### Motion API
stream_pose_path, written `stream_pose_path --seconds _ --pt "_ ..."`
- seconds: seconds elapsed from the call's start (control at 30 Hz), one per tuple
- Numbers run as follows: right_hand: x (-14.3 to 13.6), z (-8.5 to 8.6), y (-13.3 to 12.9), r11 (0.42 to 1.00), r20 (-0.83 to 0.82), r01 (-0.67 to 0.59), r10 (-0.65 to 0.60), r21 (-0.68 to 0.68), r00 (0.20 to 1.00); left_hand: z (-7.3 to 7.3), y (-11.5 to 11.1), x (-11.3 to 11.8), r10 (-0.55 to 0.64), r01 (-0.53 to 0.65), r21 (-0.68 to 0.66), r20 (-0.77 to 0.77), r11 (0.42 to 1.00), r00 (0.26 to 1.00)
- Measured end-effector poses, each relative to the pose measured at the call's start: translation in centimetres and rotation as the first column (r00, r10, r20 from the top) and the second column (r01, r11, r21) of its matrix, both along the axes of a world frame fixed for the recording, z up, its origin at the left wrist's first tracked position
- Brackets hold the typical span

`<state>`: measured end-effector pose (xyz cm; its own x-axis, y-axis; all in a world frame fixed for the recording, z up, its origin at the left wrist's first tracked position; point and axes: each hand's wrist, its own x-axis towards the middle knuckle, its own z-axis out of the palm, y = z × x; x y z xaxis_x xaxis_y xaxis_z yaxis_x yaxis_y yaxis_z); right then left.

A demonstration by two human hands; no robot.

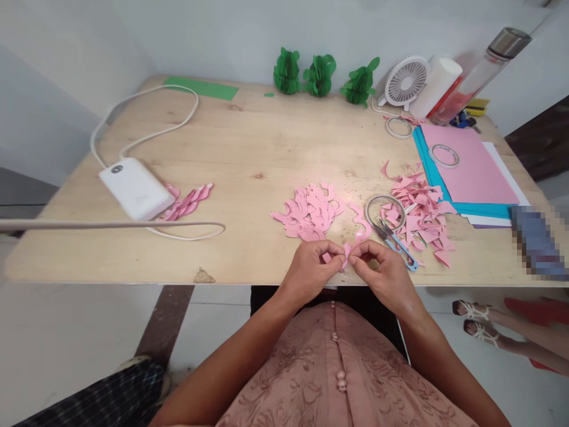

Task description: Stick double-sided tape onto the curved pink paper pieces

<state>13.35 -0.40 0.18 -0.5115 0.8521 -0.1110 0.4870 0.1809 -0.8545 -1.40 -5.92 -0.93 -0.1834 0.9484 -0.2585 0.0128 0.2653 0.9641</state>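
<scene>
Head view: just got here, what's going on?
A person pinches a small pink paper piece between the fingertips of both hands, left hand and right hand, over the near edge of the wooden table. Just beyond the hands lies a pile of wavy pink cutouts; pink scraps and blue-handled snips lie to the right. Three green paper shapes stand along the back edge. More pink strips lie beside a white box-shaped device on the left.

Small pink paper piece (347,252), pinched from both sides, roughly upright (perhaps folded), lower centre
</scene>
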Motion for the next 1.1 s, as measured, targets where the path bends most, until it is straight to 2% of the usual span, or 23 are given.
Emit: stream_pose_path --seconds 0.23,0.43,0.53,0.6,0.73,1.0,1.1 --pt "0.2 -0.1 0.0 1.0 -0.05 0.021 -0.022 -0.013 0.999 0.2 0.1 0.1 0.09 -0.078 -0.085 0.145 0.993 0.985" --pt "0.7 -0.4 -0.1 0.992 -0.131 0.126 -0.128 -0.021 0.983 0.6 0.1 0.1 0.149 -0.125 -0.097 0.303 0.987 0.941" --pt "0.6 -0.5 -0.5 0.984 -0.171 0.158 -0.17 -0.079 0.97 0.7 0.1 0.1 0.155 -0.128 -0.099 0.35 0.987 0.924" --pt "0.3 -0.5 -0.8 0.98 -0.202 0.137 -0.164 -0.14 0.966 0.9 0.0 0.2 0.14 -0.119 -0.082 0.359 0.99 0.923" --pt "-0.3 -0.6 -1.2 0.969 -0.264 0.072 -0.135 -0.235 0.955 1.0 0.0 0.4 0.115 -0.109 -0.035 0.294 0.993 0.949" --pt "-0.9 -0.4 -1.2 0.97 -0.248 0.127 -0.178 -0.207 0.952 0.4 -0.5 0.7 0.085 -0.085 0.052 0.015 0.995 0.996" --pt "-0.9 -0.5 -1.1 0.971 -0.254 0.119 -0.171 -0.208 0.952 0.1 -0.6 0.6 0.07 -0.071 0.062 0.018 0.996 0.997"
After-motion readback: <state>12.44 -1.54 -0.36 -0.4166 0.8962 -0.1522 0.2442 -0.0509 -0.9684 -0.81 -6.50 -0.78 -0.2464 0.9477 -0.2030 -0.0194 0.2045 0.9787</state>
